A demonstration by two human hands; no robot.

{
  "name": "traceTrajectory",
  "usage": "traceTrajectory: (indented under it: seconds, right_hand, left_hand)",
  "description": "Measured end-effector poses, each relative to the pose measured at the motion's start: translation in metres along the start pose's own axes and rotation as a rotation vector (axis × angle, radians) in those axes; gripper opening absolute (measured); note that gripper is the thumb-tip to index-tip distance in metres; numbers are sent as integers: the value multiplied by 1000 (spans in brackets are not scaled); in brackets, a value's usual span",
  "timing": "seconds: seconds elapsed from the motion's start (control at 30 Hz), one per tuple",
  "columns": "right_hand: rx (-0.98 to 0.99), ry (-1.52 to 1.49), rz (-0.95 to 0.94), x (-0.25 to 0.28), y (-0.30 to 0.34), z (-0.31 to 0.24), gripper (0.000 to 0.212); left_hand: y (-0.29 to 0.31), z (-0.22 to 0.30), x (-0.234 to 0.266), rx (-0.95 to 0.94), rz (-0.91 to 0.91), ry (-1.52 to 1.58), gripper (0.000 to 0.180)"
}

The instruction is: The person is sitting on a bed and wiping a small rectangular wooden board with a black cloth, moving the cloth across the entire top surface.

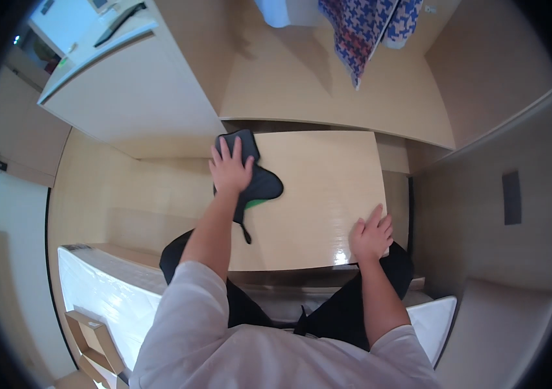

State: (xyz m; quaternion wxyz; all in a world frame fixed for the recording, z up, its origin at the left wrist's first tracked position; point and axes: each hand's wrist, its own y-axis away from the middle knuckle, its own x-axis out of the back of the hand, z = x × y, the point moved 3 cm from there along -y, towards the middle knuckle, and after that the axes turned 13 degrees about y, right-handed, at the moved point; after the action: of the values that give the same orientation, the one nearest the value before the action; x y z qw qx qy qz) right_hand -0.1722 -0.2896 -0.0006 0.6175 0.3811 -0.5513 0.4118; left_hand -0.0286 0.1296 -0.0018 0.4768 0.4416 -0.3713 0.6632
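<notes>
My left hand (230, 167) lies flat and open, fingers spread, pressed palm-down on a dark cleaning cloth (260, 181) at the far left corner of the light wooden table (318, 188). The cloth is black with a sliver of green (256, 203) showing at its near edge, and a thin dark loop or strap (243, 228) trails from it toward me. My hand covers the cloth's left part, so I cannot make out its full shape.

My right hand (371, 235) rests near the table's right front corner, palm down, fingers together and only loosely extended; it holds nothing. A bright glare (341, 258) on the glossy tabletop sits just left of it. Whether something pale lies under its outer edge I cannot tell.

My white sleeves (185, 311) and dark trousers (344, 311) fill the near view and hide the table's front edge below the top.

Far right, a blue and white patterned fabric (363, 29) hangs against the wall, cut off by the top of the view.
</notes>
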Motion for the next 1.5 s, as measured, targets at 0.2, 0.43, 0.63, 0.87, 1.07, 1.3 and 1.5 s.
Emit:
traceTrajectory:
  seconds: [0.2, 0.43, 0.63, 0.87, 1.07, 1.3, 1.5]
  right_hand:
    - [-35, -8, 19, -2, -4, 7, 80]
    - [-26, -47, 13, -10, -4, 10, 76]
    - [-45, -39, 16, -9, -1, 7, 76]
    - [-32, -50, 52, 0, 3, 1, 80]
    - [6, -8, 93, -2, 4, 7, 81]
    - [10, -25, 102, 0, 6, 0, 82]
    - [-32, -31, 27, 5, 3, 1, 81]
  left_hand:
    - [140, 9, 11, -109, -4, 10, 82]
    - [278, 27, 26, -114, -61, 75, 85]
    - [251, 38, 28, -153, -72, 72, 84]
    - [127, 40, 11, -167, -52, 0, 79]
    - [12, 61, -15, -135, -55, -15, 80]
    - [-24, 70, -26, -113, -40, -68, 79]
    - [88, 94, -16, -240, -92, 13, 82]
